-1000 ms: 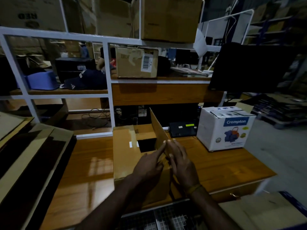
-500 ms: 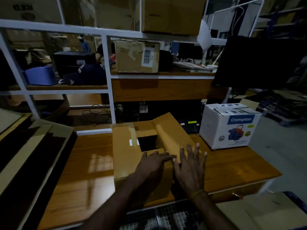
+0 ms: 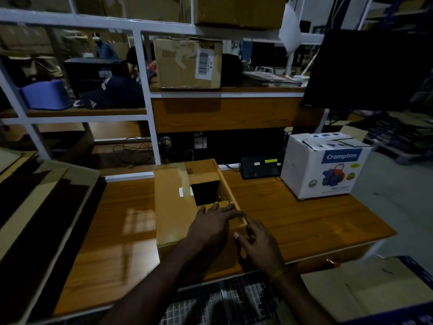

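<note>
Two hands worked a brown cardboard box [image 3: 173, 207] at the near edge of a wooden table [image 3: 304, 219]. The left hand [image 3: 210, 227] pressed flat on its top, while the right hand [image 3: 257, 245] curled at the upright flap [image 3: 226, 186], its grip unclear. A white "Crompton" carton [image 3: 323, 170] stood well to the right, and a barcode-labelled box [image 3: 185, 64] sat on the shelf [image 3: 234, 93] behind.

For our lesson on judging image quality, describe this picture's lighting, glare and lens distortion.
Head view: dim overall, the monitor almost black. Head view: pale glare streaks the wooden table left of the cardboard box. Head view: the white shelf frame bows near the edges, wide-angle distortion. Head view: the Crompton box print reads sharp.
</note>
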Action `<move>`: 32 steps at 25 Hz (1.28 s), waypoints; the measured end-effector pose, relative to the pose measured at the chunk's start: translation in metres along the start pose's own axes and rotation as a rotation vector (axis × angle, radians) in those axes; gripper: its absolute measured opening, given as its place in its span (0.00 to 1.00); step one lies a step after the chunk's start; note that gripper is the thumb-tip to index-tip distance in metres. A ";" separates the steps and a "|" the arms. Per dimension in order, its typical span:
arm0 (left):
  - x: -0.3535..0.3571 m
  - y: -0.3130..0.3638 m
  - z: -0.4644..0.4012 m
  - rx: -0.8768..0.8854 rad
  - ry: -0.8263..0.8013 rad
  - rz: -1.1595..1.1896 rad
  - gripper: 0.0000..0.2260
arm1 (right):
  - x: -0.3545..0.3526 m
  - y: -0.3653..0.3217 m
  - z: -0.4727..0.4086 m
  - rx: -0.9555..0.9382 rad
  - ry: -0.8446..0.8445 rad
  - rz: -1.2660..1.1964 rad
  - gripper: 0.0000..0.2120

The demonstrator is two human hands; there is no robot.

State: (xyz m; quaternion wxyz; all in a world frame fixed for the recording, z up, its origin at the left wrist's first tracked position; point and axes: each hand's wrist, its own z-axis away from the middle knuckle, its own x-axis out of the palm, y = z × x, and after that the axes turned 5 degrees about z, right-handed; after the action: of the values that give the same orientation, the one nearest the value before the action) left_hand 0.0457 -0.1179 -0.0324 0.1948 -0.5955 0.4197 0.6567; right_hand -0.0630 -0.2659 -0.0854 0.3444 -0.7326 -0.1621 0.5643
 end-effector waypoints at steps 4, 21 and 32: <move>-0.003 -0.001 0.001 0.021 0.006 -0.033 0.21 | 0.000 0.000 -0.004 -0.001 0.031 -0.002 0.31; 0.005 -0.028 0.076 -0.492 0.471 -0.154 0.21 | 0.012 -0.086 -0.072 -0.407 -0.234 0.309 0.17; -0.033 -0.032 0.106 -0.311 1.019 0.310 0.33 | 0.045 -0.138 -0.089 -0.656 -0.368 -0.050 0.46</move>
State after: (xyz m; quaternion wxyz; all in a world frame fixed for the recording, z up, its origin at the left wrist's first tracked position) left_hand 0.0114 -0.0086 -0.0182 -0.2220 -0.7909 0.4414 0.3609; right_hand 0.0549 -0.1682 -0.0111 0.0704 -0.6860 -0.4113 0.5961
